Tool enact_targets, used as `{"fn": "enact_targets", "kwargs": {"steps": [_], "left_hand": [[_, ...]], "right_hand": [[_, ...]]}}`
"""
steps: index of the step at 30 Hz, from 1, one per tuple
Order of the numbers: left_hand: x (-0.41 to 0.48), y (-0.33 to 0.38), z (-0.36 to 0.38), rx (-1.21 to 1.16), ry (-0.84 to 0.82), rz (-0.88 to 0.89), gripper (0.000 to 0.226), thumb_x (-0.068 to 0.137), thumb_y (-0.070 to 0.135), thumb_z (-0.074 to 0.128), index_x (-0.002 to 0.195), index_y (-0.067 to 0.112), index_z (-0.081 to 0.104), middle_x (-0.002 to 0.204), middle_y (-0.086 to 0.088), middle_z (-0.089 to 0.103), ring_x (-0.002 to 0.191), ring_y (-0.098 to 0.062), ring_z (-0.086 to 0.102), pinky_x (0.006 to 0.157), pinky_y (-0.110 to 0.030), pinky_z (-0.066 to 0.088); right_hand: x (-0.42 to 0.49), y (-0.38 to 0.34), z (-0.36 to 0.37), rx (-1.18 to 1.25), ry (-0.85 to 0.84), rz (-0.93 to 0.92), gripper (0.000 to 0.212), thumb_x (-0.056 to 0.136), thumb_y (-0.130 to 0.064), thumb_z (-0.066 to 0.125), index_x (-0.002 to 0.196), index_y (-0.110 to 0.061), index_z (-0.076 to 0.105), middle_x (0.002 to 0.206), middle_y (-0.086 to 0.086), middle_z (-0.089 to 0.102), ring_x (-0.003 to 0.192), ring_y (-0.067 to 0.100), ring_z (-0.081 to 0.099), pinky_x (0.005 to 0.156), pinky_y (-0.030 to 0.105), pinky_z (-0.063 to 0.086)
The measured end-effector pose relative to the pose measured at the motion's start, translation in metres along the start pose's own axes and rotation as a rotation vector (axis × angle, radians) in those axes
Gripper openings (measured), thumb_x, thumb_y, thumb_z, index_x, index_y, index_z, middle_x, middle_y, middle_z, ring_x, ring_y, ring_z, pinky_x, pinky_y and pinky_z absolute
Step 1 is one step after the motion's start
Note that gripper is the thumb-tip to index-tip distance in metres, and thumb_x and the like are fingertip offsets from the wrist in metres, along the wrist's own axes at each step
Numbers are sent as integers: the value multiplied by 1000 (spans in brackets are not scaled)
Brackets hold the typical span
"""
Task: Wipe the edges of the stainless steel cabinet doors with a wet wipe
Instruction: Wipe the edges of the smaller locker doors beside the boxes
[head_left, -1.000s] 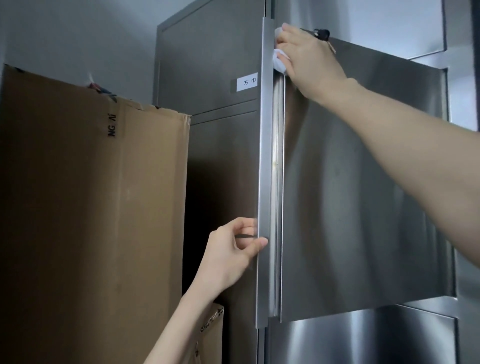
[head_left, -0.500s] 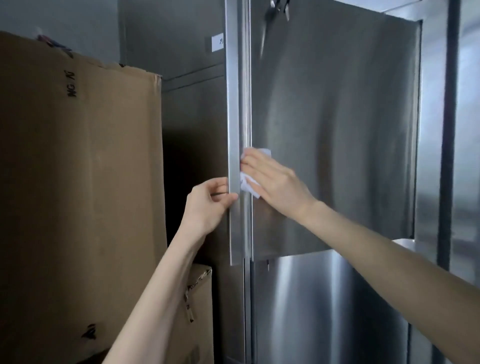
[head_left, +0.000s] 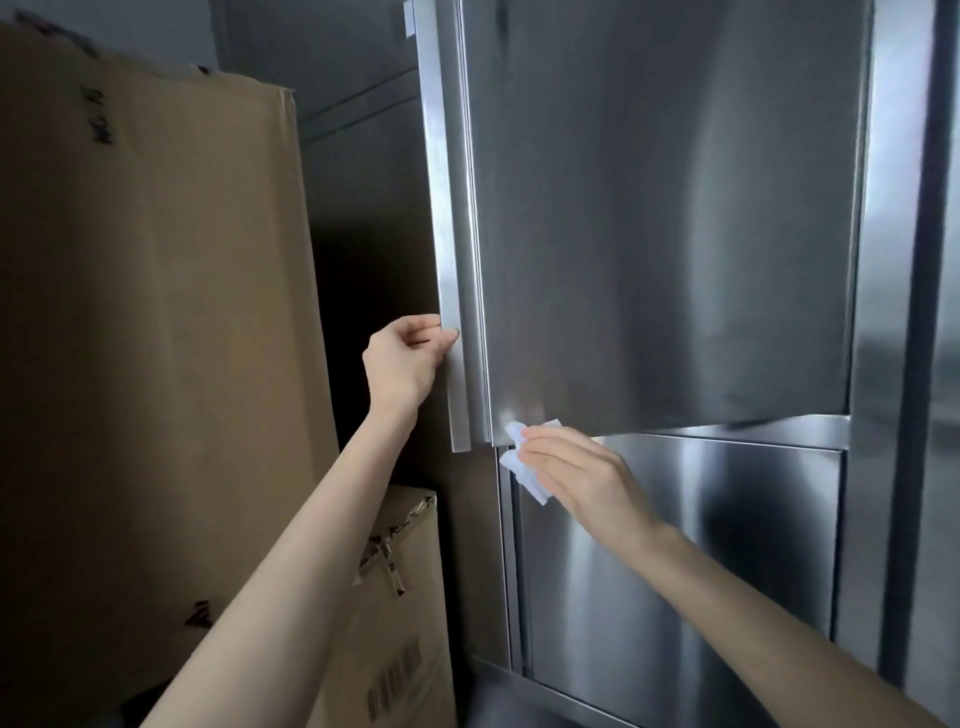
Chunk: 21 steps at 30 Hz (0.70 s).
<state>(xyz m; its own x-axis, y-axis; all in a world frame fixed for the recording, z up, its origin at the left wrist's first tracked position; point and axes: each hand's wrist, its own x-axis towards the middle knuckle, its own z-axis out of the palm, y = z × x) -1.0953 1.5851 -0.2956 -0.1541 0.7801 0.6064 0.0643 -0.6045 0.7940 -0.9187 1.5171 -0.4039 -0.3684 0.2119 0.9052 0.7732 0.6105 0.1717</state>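
Wipe (head_left: 527, 478) lower now, at steel door (head_left: 675, 208) corner; cardboard box (head_left: 156, 312) left

No word or number can be read in full. The tall cardboard box (head_left: 156, 312) on the left carries dark printed characters (head_left: 101, 122) running sideways near its top edge, too blurred to make out, and a second dark printed mark (head_left: 200, 616) low on its face. The smaller cardboard box (head_left: 363, 639) just beside it shows a barcode (head_left: 393, 678) on its front, the bars plain but any digits illegible, and strips of tape (head_left: 384, 566) with dark print at its top corner. The steel cabinet door (head_left: 665, 208) shows no lettering on its face.
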Motion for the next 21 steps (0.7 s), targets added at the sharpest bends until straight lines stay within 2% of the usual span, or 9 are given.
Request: {"fn": "enact_targets", "kwargs": {"steps": [4, 7, 9, 11, 15, 17, 21], "left_hand": [[11, -21, 23, -30, 182, -12, 17, 81, 16, 77, 96, 13, 70, 87, -1, 70, 81, -11, 65, 92, -34, 54], [20, -45, 41, -111, 252, -82, 16, 82, 18, 75, 97, 15, 72, 85, 6, 69, 79, -3, 64, 85, -19, 50], [25, -66, 51, -135, 266, -102, 16, 84, 17, 74, 100, 15, 73, 77, 17, 65, 69, 9, 59, 77, -9, 45], [33, -86, 60, -147, 258, -126, 17, 85, 15, 73, 101, 14, 74, 73, 22, 61, 66, 11, 56, 73, -6, 43], [60, -111, 80, -117, 205, -176, 19, 88, 12, 70, 107, 13, 73, 89, 10, 65, 77, 2, 58, 63, -1, 38], [74, -123, 92, -100, 180, -198, 21, 87, 10, 70, 107, 13, 73, 90, 8, 66, 79, 0, 59, 65, -1, 38], [97, -150, 111, -83, 134, -240, 15, 82, 6, 74, 93, 16, 76, 80, 8, 68, 86, -14, 69, 81, -22, 50]], "right_hand": [[-11, 15, -20, -56, 64, 55, 10, 85, 6, 61, 86, 8, 71, 94, 14, 70, 93, 25, 66, 91, 28, 46], [-15, 29, -22, -104, 50, 72, 12, 80, 8, 61, 86, 6, 72, 94, 12, 69, 93, 23, 66, 92, 28, 46], [-20, 35, -17, -126, 25, 76, 13, 79, 8, 62, 86, 5, 72, 94, 12, 69, 92, 23, 66, 86, 29, 48], [-23, 40, -11, -147, -1, 76, 12, 79, 8, 62, 85, 5, 72, 92, 12, 69, 88, 23, 67, 83, 29, 49], [-21, 50, -1, -231, -36, 7, 16, 85, 5, 58, 76, 0, 70, 85, 10, 68, 80, 25, 66, 76, 30, 51], [-19, 56, 6, -280, -63, -50, 28, 93, -3, 50, 72, -3, 69, 84, 7, 67, 80, 23, 65, 73, 29, 52], [-18, 72, 22, -269, -44, -38, 32, 98, -12, 46, 81, -4, 72, 89, 4, 68, 85, 19, 64, 75, 30, 52]]}}
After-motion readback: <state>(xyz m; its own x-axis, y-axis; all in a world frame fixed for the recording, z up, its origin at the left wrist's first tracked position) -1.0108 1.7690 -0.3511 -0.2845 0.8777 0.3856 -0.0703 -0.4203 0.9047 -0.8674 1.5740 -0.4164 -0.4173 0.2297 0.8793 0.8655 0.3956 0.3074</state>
